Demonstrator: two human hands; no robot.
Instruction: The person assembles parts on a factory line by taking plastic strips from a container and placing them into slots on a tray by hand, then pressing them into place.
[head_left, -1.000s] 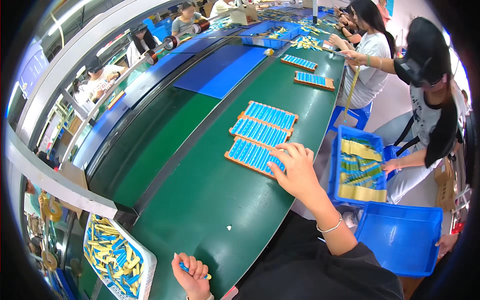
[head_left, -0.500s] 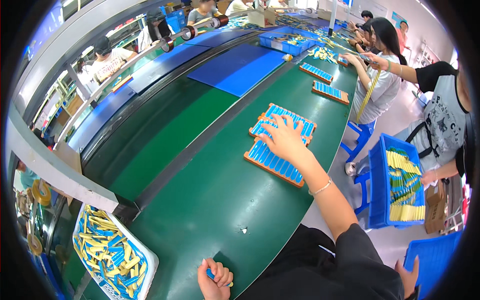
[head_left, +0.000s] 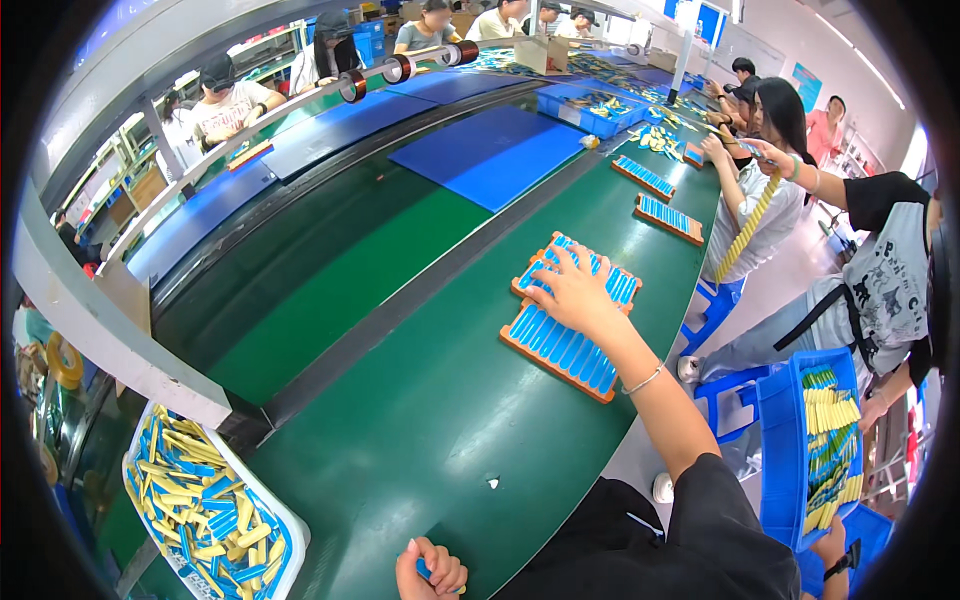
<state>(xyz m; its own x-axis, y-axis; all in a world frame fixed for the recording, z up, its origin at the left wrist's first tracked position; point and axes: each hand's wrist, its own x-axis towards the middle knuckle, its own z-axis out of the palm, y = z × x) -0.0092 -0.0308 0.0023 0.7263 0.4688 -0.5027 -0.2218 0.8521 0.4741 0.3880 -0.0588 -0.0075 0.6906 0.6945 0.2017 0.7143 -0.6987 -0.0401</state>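
My right hand (head_left: 580, 295) lies palm down with fingers spread over an orange slotted tray (head_left: 632, 308) filled with blue strips. Its fingertips rest on the strips at the tray's left part. Against this tray's near side sits another orange tray (head_left: 556, 373), also holding a row of blue strips (head_left: 572, 350). My left hand (head_left: 432, 572) is curled closed near the table's front edge. Between its fingers shows a small blue-and-yellow strip (head_left: 423, 569), mostly hidden. A white bin (head_left: 298, 535) heaped with loose blue and yellow strips (head_left: 205, 505) stands to its left.
Farther along the green table (head_left: 400, 440) lie two filled trays (head_left: 668, 218) and a blue crate (head_left: 590, 120). A white scrap (head_left: 493, 484) lies nearby. At right, a co-worker holds a blue crate (head_left: 785, 450) of strips and a yellow band (head_left: 750, 230). A metal frame (head_left: 120, 330) arches at left.
The co-worker's crate has come lower and closer at the right. The view has shifted slightly. My right hand stays over the tray, and my left hand remains closed on the strip.
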